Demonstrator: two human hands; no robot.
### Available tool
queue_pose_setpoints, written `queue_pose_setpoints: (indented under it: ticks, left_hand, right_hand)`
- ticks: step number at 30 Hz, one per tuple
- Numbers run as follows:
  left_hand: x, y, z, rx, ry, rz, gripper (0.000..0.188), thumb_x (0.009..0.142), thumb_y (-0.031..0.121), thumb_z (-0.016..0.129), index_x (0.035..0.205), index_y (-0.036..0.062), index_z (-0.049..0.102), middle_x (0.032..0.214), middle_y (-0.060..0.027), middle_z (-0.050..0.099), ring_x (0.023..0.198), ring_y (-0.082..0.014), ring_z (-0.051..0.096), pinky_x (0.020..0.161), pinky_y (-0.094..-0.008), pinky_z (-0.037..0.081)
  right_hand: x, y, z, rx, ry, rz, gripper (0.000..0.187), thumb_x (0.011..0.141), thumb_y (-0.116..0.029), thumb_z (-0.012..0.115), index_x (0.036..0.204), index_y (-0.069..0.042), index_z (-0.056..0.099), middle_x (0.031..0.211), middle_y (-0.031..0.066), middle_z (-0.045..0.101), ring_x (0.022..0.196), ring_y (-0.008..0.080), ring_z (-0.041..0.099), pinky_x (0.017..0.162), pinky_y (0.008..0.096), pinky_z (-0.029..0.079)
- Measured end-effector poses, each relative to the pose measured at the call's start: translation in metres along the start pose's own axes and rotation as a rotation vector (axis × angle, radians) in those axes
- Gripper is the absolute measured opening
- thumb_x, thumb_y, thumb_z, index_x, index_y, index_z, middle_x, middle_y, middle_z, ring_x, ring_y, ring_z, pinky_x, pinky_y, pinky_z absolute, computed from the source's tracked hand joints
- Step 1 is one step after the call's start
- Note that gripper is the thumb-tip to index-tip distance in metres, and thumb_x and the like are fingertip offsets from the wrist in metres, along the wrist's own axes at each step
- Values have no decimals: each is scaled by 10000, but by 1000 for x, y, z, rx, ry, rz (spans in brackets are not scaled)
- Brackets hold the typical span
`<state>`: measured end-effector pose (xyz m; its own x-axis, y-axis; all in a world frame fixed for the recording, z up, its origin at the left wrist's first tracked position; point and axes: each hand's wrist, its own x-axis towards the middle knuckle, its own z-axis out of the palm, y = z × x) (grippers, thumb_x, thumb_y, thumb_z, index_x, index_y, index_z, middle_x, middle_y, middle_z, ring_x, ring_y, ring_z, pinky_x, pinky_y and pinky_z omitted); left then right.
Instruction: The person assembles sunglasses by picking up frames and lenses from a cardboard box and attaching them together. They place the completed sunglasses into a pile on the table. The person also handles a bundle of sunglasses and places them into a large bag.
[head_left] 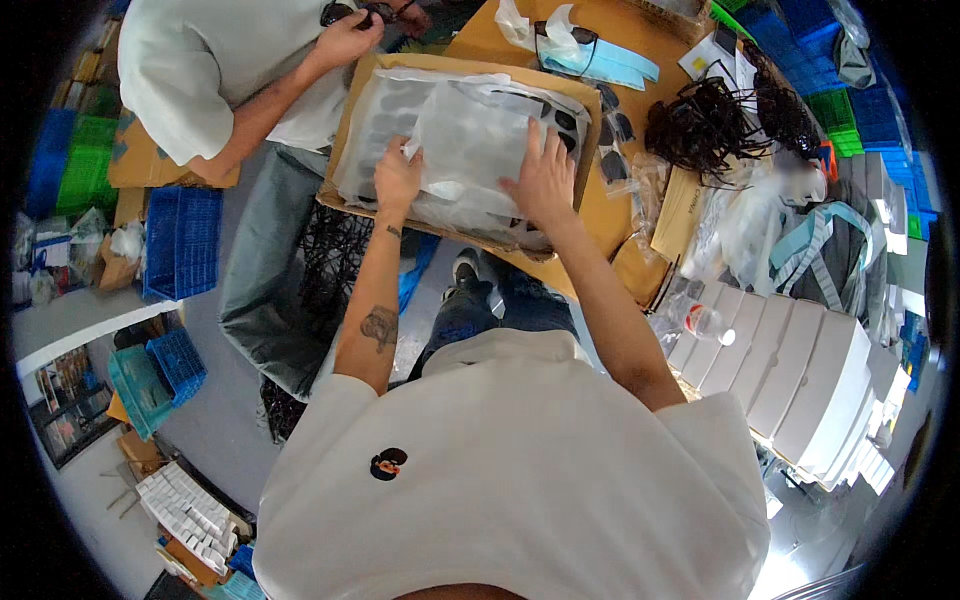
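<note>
Guessing I'm straightening the sheet (pixel 462 135) under my spread right hand (pixel 545 182), left hand (pixel 398 180) pinching its edge; next needs light tension.

Can barely make out dim grey oval shapes (pixel 374 106) beneath translucent white sheeting (pixel 458 128) at twelve o'clock; partly lose white-shirted co-worker (pixel 185 70) past edge at eleven.

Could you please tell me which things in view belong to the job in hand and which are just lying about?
In the job, judging by the hands:
sheet, at the left hand and right hand
box, around the sheet
dark lenses, inside the box

Apparently just lying about:
mask
bottle
bag
blue crate
</note>
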<state>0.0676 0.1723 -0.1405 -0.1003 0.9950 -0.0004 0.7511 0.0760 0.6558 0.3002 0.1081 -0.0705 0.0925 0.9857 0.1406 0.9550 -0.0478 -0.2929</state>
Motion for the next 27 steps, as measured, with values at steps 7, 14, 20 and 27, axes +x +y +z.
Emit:
queue_pose_setpoints:
  ticks: [7,14,20,27]
  left_hand:
    - [11,-21,-17,155,11,-136,450,827,329,712,1170,56,609,1002,-220,695,942,-413,659,800,-478,521]
    - [27,-61,-7,-502,-68,-318,535,816,295,715,1239,1,572,1025,-224,692,936,-382,667,797,-458,524]
    - [9,-24,-31,147,-28,-50,518,820,209,713,1276,31,545,1213,-206,612,1027,-382,603,902,-463,481]
    - [-13,41,3,471,-369,641,696,835,499,660,1448,264,431,1591,-164,196,1455,-428,161,1092,-690,206]
  right_hand:
    - [38,69,32,165,191,81,528,770,-12,601,1249,-159,433,1127,211,562,793,454,644,695,534,532]
    - [58,82,22,34,33,92,235,714,48,633,940,-12,619,1092,197,556,883,442,637,762,506,534]
    - [61,80,23,-45,-219,107,281,745,-2,659,1012,65,602,1241,273,463,902,472,653,810,498,558]
    - [64,78,16,-154,-442,-41,336,767,-38,659,1063,107,593,1263,298,438,899,462,667,819,480,572]
